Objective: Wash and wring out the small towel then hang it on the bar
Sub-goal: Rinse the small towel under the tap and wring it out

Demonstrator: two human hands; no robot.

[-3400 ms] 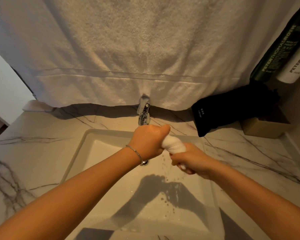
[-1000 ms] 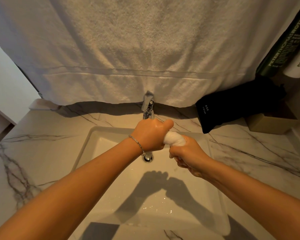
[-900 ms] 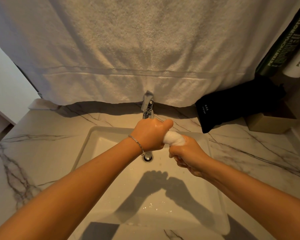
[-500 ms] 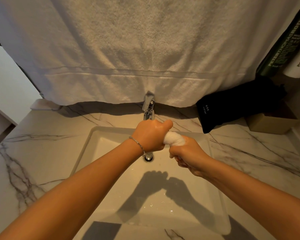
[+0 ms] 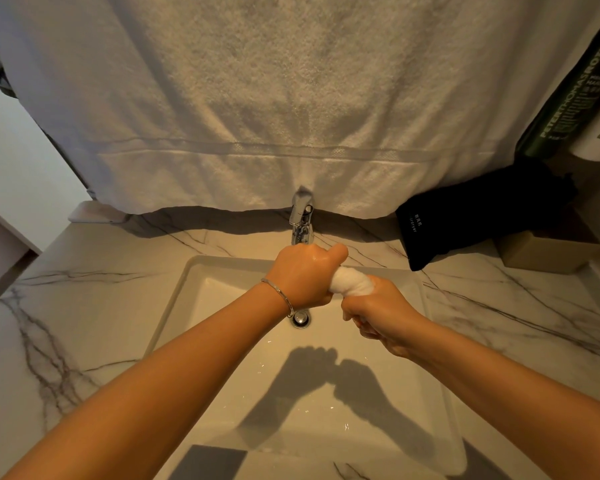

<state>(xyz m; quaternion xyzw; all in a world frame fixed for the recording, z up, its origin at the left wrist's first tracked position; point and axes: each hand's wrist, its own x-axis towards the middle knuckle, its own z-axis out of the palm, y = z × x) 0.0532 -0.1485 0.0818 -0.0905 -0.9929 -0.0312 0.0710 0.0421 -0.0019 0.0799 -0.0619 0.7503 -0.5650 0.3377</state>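
Both fists are clamped on the small towel (image 5: 350, 284), twisted above the sink (image 5: 194, 271). The left hand (image 5: 305, 275) is held nearer the tap (image 5: 302, 220), the right hand (image 5: 381, 313) farther.

Bare forearms, no sleeves, thin silver bangle (image 5: 278, 295) on left wrist

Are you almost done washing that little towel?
Washing looks done: no water runs from the chrome faucet. Now the left hand and right hand twist the small white towel over the white sink. Hanging it up is left.
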